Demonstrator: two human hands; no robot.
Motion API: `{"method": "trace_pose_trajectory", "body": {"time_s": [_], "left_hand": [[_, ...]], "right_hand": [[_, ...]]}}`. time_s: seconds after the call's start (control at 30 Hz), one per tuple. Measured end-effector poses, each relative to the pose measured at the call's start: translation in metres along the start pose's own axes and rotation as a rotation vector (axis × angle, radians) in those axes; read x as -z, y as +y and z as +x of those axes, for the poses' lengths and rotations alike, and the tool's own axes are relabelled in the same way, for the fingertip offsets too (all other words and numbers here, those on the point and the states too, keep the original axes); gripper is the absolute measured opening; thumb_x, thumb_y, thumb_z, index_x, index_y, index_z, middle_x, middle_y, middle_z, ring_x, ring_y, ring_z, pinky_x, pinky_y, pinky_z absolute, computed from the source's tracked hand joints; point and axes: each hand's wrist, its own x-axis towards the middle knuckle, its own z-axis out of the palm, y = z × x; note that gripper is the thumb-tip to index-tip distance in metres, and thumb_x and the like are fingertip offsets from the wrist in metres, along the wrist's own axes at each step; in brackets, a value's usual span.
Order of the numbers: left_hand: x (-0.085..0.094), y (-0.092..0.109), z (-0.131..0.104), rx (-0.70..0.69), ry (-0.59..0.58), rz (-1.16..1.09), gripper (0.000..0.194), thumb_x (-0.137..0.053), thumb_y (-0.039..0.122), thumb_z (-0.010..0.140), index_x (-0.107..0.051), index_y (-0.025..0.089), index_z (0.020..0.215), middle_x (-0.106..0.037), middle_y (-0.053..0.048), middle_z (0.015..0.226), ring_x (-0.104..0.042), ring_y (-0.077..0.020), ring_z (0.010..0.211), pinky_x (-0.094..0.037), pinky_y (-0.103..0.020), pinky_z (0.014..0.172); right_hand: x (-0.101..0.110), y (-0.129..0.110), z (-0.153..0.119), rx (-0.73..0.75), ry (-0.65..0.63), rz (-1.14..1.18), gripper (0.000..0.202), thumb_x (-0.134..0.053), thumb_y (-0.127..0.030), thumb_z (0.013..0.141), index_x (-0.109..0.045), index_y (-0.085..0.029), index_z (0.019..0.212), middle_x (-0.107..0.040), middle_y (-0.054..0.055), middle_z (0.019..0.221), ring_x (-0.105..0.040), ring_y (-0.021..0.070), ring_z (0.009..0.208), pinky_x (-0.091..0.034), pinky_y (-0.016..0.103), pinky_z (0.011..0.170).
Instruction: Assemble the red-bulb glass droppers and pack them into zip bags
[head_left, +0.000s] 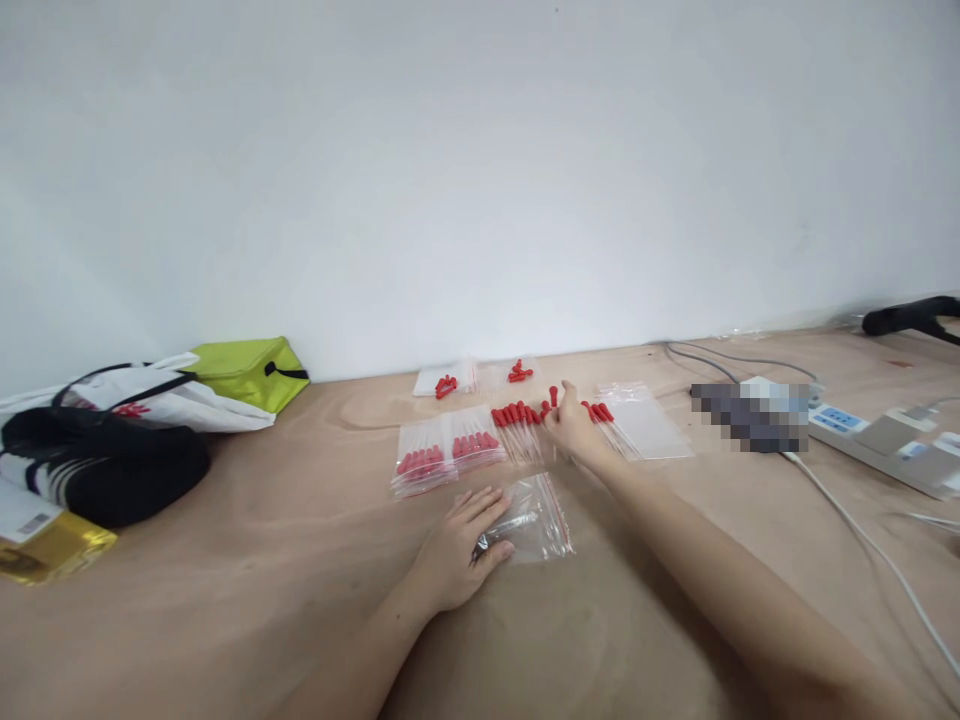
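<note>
Left hand [459,545] lies flat on the wooden table [300,560], pinning the edge of a clear zip bag [536,520]. Right hand [568,425] is stretched farther out among loose red-capped droppers [517,420], one red cap between the fingertips. Filled bags [446,455] lie just left of them; cloth bags [112,440] are heaped far left, a power strip [885,440] sits right.

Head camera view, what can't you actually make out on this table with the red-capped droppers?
- Pixelated thing by the power strip: blurred out, head view.
- Right hand: its fingers sit among the loose droppers; its grip is unclear, too small.
- Left hand: lies flat, covering part of the clear zip bag.
- Black object: cut by the right edge.
</note>
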Motion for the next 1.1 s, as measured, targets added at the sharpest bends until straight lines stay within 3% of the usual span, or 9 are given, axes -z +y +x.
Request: {"method": "trace_pose_trajectory", "body": {"time_s": [0.1, 0.2, 0.33, 0.5, 0.63, 0.8, 0.93, 1.1], "left_hand": [[0.0, 0.001, 0.0, 0.004, 0.0, -0.004, 0.048, -0.045, 0.037, 0.085, -0.037, 0.022, 0.129, -0.039, -0.005, 0.135, -0.032, -0.0204, 0.125, -0.025, -0.045, 0.105], [0.001, 0.002, 0.001, 0.008, 0.001, -0.01, 0.048, -0.046, 0.036, 0.084, -0.037, 0.024, 0.13, -0.039, -0.004, 0.135, -0.033, -0.0208, 0.125, -0.024, -0.045, 0.105], [0.002, 0.005, 0.001, 0.014, -0.001, -0.024, 0.049, -0.046, 0.035, 0.084, -0.034, 0.023, 0.131, -0.039, -0.004, 0.135, -0.033, -0.0209, 0.125, -0.024, -0.045, 0.105], [0.002, 0.006, 0.0, 0.042, 0.025, -0.036, 0.055, -0.047, 0.035, 0.083, -0.027, 0.022, 0.133, -0.041, -0.006, 0.133, -0.034, -0.0213, 0.124, -0.026, -0.044, 0.104], [0.001, 0.006, 0.0, 0.056, 0.019, -0.043, 0.055, -0.048, 0.034, 0.082, -0.029, 0.02, 0.131, -0.042, -0.007, 0.133, -0.034, -0.0216, 0.124, -0.025, -0.044, 0.105], [0.002, 0.006, 0.001, 0.057, 0.012, -0.051, 0.053, -0.049, 0.033, 0.082, -0.03, 0.021, 0.13, -0.042, -0.007, 0.132, -0.033, -0.0224, 0.125, -0.025, -0.045, 0.104], [0.002, 0.007, 0.0, 0.05, 0.017, -0.056, 0.053, -0.049, 0.033, 0.082, -0.03, 0.022, 0.13, -0.042, -0.007, 0.132, -0.034, -0.0229, 0.124, -0.027, -0.045, 0.103], [0.001, 0.004, -0.001, 0.009, 0.064, -0.107, 0.052, -0.05, 0.032, 0.082, -0.031, 0.023, 0.13, -0.04, -0.006, 0.133, -0.035, -0.022, 0.123, -0.028, -0.043, 0.103]], "right_hand": [[0.011, 0.025, -0.026, 0.058, 0.028, 0.384, 0.054, -0.043, -0.023, 0.077, -0.021, -0.015, 0.126, -0.055, 0.002, 0.075, -0.057, 0.0154, 0.06, -0.045, 0.028, 0.057], [0.012, 0.043, -0.059, 0.026, 0.025, 0.698, 0.055, -0.048, -0.037, 0.076, -0.022, -0.02, 0.121, -0.048, -0.005, 0.064, -0.052, 0.0129, 0.049, -0.044, 0.026, 0.047], [0.003, 0.04, -0.088, -0.037, 0.069, 0.9, 0.059, -0.058, -0.047, 0.069, -0.022, -0.025, 0.11, -0.048, -0.008, 0.063, -0.054, 0.0123, 0.049, -0.047, 0.027, 0.049], [-0.003, 0.032, -0.1, -0.077, -0.129, 1.093, 0.051, -0.055, -0.057, 0.069, -0.025, -0.026, 0.097, -0.055, -0.004, 0.071, -0.059, 0.0138, 0.057, -0.049, 0.031, 0.057], [0.003, 0.034, -0.103, -0.079, -0.307, 1.085, 0.045, -0.057, -0.056, 0.068, -0.033, -0.025, 0.089, -0.056, -0.004, 0.07, -0.057, 0.0119, 0.056, -0.046, 0.028, 0.055], [0.01, 0.033, -0.102, 0.074, -0.447, 0.823, 0.035, -0.067, -0.045, 0.063, -0.048, -0.019, 0.077, -0.052, -0.005, 0.06, -0.047, 0.0075, 0.051, -0.037, 0.021, 0.05], [0.008, 0.027, -0.101, 0.066, -0.579, 0.71, 0.033, -0.064, -0.046, 0.065, -0.049, -0.02, 0.08, -0.043, -0.009, 0.047, -0.038, 0.0069, 0.039, -0.028, 0.019, 0.039], [0.002, 0.03, -0.097, 0.178, -0.631, 0.736, 0.033, -0.071, -0.041, 0.058, -0.049, -0.018, 0.065, -0.048, -0.006, 0.055, -0.042, 0.0064, 0.048, -0.033, 0.019, 0.047]]}}
